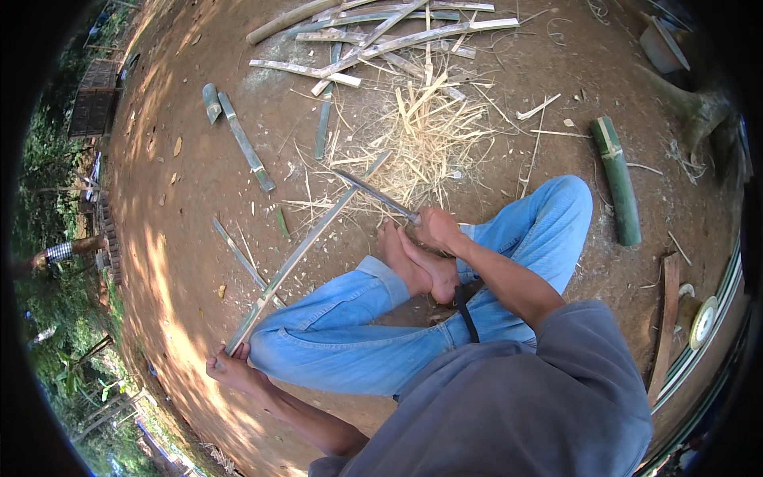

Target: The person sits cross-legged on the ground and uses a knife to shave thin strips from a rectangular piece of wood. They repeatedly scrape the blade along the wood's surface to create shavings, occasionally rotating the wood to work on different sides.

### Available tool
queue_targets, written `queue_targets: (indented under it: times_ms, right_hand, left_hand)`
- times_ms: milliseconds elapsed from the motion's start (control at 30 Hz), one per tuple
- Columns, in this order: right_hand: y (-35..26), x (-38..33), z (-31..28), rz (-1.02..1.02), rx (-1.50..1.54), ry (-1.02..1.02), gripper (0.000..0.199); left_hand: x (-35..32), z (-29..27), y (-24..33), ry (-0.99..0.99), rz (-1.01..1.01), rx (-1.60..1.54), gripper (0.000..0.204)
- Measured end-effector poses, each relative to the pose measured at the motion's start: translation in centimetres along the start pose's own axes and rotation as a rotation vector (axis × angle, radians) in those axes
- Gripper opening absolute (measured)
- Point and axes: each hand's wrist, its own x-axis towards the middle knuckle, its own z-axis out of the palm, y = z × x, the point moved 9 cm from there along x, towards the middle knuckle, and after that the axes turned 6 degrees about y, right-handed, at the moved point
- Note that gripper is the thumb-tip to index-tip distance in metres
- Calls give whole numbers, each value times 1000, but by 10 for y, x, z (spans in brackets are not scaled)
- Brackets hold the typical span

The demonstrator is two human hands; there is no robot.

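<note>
Near my left knee, my left hand (228, 367) is closed around the near end of a long split bamboo strip (294, 258). The strip slants away to the upper right, over the ground in front of my crossed legs. My right hand (437, 229) grips the handle of a long-bladed knife (373, 191) above my bare feet. Its dark blade points to the upper left, and the tip lies at or across the strip's far part; whether they touch I cannot tell. A pile of pale bamboo shavings (425, 135) lies just beyond the blade.
Several split bamboo pieces (421, 36) lie heaped at the far side. A thick green bamboo section (617, 187) is on the right, near a wooden plank (666, 318). Shorter bamboo pieces (245, 143) lie at the left on the dirt ground. A bucket (664, 46) stands far right.
</note>
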Motion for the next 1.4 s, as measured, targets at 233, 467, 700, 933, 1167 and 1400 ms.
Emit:
queue_targets:
  times_ms: [233, 467, 700, 933, 1167, 1400]
  right_hand:
    - [27, 16, 0, 42, -77, 2, 28]
    - [54, 43, -4, 160, -116, 4, 35]
    - [67, 43, -7, 152, -106, 32, 37]
    - [-10, -5, -14, -47, -31, -53, 32]
    - [23, 28, -15, 108, -19, 60, 30]
    - [40, 33, -22, 98, -150, -54, 30]
  left_hand:
    - [-6, 1, 5, -9, 1, 54, 26]
    - [3, -4, -5, -30, -18, 27, 32]
    - [2, -6, -9, -67, -76, 6, 37]
    - [-6, -13, -13, -292, -116, -180, 51]
    - [-12, -3, -12, -316, -144, -140, 48]
    - [-15, -5, -7, -299, -127, -115, 38]
